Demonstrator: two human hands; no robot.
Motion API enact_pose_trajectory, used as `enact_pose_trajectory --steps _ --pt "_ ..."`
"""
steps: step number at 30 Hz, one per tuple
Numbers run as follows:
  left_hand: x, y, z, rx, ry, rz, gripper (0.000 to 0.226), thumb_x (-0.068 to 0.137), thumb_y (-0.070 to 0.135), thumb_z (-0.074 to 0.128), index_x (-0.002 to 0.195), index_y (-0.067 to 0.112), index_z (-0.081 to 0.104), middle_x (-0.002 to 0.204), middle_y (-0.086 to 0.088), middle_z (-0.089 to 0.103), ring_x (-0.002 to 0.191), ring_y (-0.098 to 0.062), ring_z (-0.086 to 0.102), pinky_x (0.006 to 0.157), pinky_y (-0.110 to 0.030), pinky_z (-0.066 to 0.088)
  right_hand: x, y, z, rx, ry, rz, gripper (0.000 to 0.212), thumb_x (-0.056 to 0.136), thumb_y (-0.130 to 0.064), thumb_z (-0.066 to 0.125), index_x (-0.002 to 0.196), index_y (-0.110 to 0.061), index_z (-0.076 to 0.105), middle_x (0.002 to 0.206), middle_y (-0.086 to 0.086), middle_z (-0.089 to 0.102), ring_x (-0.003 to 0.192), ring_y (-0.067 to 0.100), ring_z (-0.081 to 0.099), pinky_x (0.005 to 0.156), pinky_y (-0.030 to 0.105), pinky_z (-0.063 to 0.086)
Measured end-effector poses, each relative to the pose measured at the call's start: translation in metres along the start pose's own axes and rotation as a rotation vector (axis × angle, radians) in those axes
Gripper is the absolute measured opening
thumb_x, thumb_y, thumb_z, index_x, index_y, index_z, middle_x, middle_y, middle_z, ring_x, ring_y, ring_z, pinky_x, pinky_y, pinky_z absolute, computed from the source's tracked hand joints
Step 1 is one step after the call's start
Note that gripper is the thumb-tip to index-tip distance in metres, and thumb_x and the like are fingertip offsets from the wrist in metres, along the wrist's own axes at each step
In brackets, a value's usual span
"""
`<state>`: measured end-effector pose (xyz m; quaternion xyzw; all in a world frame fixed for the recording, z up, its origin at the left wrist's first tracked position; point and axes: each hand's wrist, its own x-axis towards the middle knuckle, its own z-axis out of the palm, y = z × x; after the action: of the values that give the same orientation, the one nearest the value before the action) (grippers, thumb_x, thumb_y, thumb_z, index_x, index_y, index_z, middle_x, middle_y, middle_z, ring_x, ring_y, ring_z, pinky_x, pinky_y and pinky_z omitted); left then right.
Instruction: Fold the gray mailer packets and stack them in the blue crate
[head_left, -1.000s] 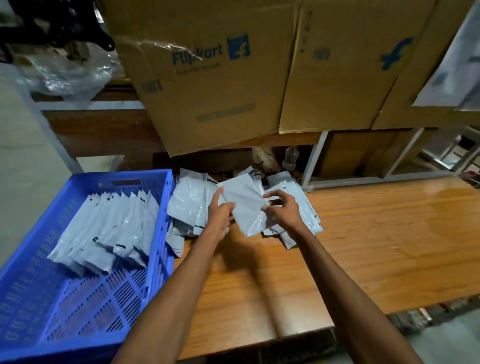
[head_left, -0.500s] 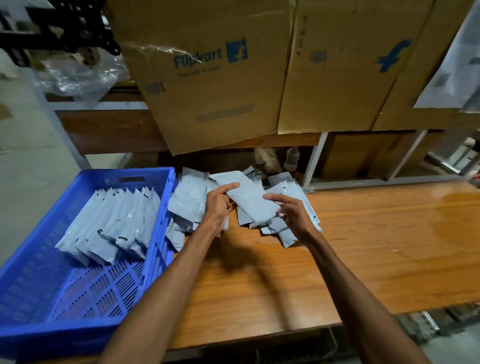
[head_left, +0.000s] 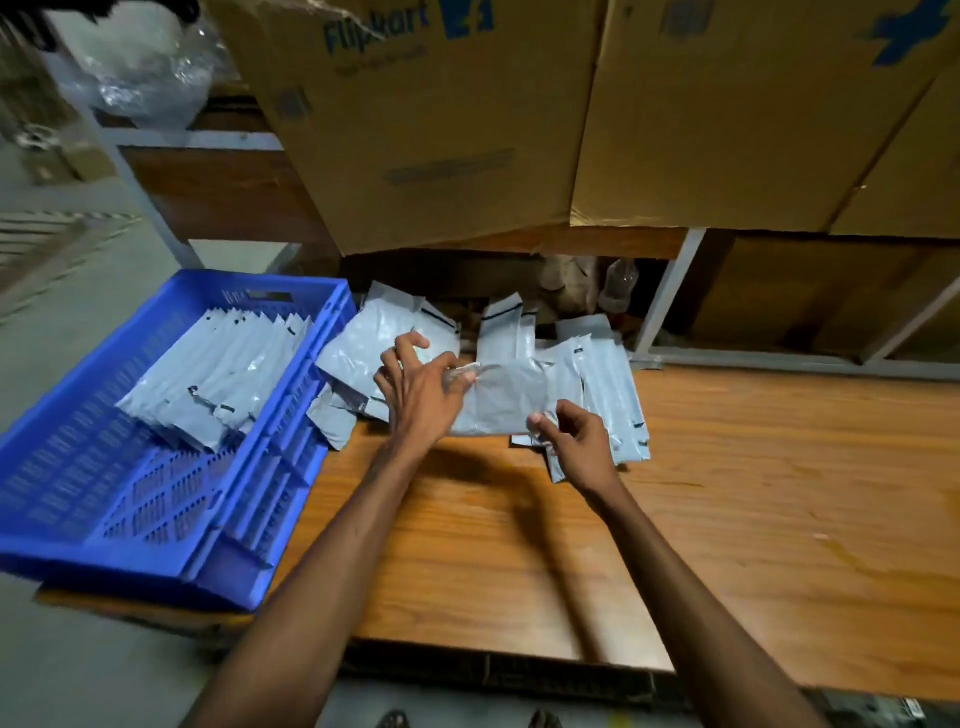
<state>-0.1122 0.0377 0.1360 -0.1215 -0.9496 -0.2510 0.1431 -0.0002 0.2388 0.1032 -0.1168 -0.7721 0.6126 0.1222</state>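
Wooden table (head_left: 727, 493), both hands (head_left: 421, 395) pinching gray packet (head_left: 504, 400), arms outstretched

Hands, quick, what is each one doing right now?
Left hand: thumb pinches the left end of the gray mailer packet, other fingers spread.
Right hand: pinches the same packet's lower right corner.
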Motion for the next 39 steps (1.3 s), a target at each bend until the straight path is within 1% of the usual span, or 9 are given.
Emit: enact_pose_trajectory --steps 1,3,5,9,14,17,23,29,39 --pt "-0.005 -0.002 0.004 0.017 -0.019 0.032 0.022 0.093 0.052 0.068 0.105 0.033 0.072 0.138 0.0 0.04 0.13 -0.028 0.032 0.104 -0.046 0.029 -0.003 0.009 -0.001 0.01 -0.022 0.041 0.04 0.095 -0.03 0.076 0.074 -0.008 0.051 0.071 0.019 0.052 0.069 0.015 0.061 0.063 0.039 0.056" --pt "-0.018 -0.009 0.017 0.05 -0.138 0.059 0.027 0.097 0.049 0.064 0.114 0.028 0.071 0.135 0.002 0.055 0.132 -0.026 0.038 0.106 -0.046 0.023 -0.012 0.032 0.0 0.018 -0.037 0.136 0.025 0.092 -0.027 0.08 0.078 -0.019 0.06 0.076 0.026 0.064 0.067 0.023 0.069 0.063 0.04 0.052" --pt "-0.031 -0.018 0.029 0.108 -0.247 0.081 0.029 0.101 0.05 0.057 0.118 0.029 0.069 0.123 0.001 0.068 0.13 -0.025 0.046 0.11 -0.049 0.018 -0.028 0.053 0.004 0.011 -0.002 0.199 0.014 0.09 -0.021 0.083 0.091 -0.02 0.068 0.077 0.024 0.069 0.063 0.023 0.068 0.062 0.038 0.051" --pt "-0.063 -0.039 0.059 0.166 -0.498 0.145 0.027 0.107 0.045 0.049 0.119 0.028 0.065 0.124 -0.004 0.064 0.13 -0.028 0.043 0.109 -0.052 0.022 -0.061 0.094 0.006 -0.126 -0.007 0.228 0.03 0.084 -0.032 0.084 0.106 -0.02 0.068 0.076 0.004 0.072 0.067 0.021 0.069 0.063 0.035 0.052" --pt "-0.103 -0.06 0.087 0.173 -0.376 0.267 0.035 0.102 0.033 0.058 0.135 0.021 0.061 0.135 -0.005 0.057 0.131 -0.028 0.043 0.11 -0.05 0.031 -0.104 0.108 0.022 -0.458 0.042 0.04 0.055 0.094 -0.025 0.066 0.144 -0.01 0.046 0.135 0.008 0.053 0.122 0.024 0.051 0.105 0.038 0.045" --pt "-0.121 -0.063 0.093 0.106 -0.362 0.299 0.042 0.104 0.033 0.052 0.143 0.019 0.055 0.146 -0.004 0.052 0.14 -0.029 0.042 0.116 -0.05 0.032 -0.113 0.105 0.033 -0.677 0.174 -0.061 0.062 0.098 -0.028 0.058 0.152 -0.006 0.039 0.151 0.015 0.042 0.135 0.031 0.041 0.115 0.043 0.037" --pt "-0.138 -0.077 0.109 0.097 -0.509 0.349 0.056 0.108 0.039 0.03 0.158 0.016 0.041 0.164 -0.004 0.04 0.154 -0.023 0.029 0.126 -0.049 0.022 -0.104 0.111 0.048 -0.757 0.063 -0.069 0.054 0.111 -0.036 0.042 0.162 -0.022 0.033 0.168 0.003 0.032 0.155 0.02 0.027 0.123 0.039 0.027" --pt "-0.151 -0.094 0.111 0.005 -0.55 0.358 0.058 0.112 0.045 0.02 0.166 0.021 0.022 0.172 0.007 0.011 0.16 -0.009 0.004 0.13 -0.041 -0.002 -0.106 0.12 0.062 -0.847 -0.055 -0.007 0.054 0.113 -0.041 0.024 0.164 -0.024 0.027 0.17 0.0 0.029 0.16 0.019 0.013 0.125 0.049 0.021" --pt "-0.172 -0.08 0.101 0.122 -0.534 0.378 0.064 0.111 0.047 0.014 0.167 0.014 0.012 0.174 -0.001 0.01 0.161 -0.012 0.001 0.129 -0.053 0.004 -0.107 0.123 0.066 -0.893 -0.11 -0.042 0.057 0.113 -0.044 0.022 0.166 -0.025 0.023 0.174 -0.004 0.017 0.162 0.012 0.004 0.128 0.05 0.015"
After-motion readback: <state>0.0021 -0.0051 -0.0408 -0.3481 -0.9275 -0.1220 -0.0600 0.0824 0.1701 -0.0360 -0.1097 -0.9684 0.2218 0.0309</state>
